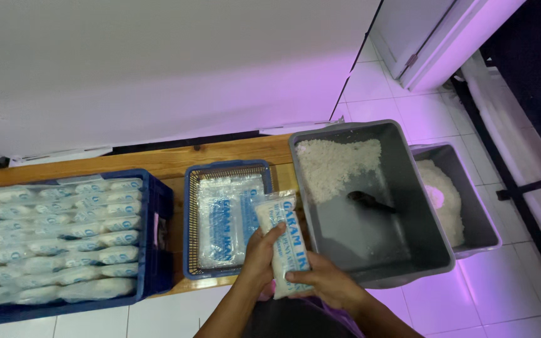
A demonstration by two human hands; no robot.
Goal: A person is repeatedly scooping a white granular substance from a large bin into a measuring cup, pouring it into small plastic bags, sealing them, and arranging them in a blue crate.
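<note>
Head view: we grip a filled white packet (283, 244) with left hand (260, 255) and right hand (322, 281), over the wooden bench (220, 153), beside a grey tub (408, 188).

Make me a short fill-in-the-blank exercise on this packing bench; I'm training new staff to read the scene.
1. The left hand and right hand hold one filled ____ between them.
2. The small blue basket holds a stack of ____ bags.
3. A dark scoop lies in the ____ tub.
4. The large blue crate stands to the ____ of the basket.

Missing words: bag; empty; grey; left
</note>
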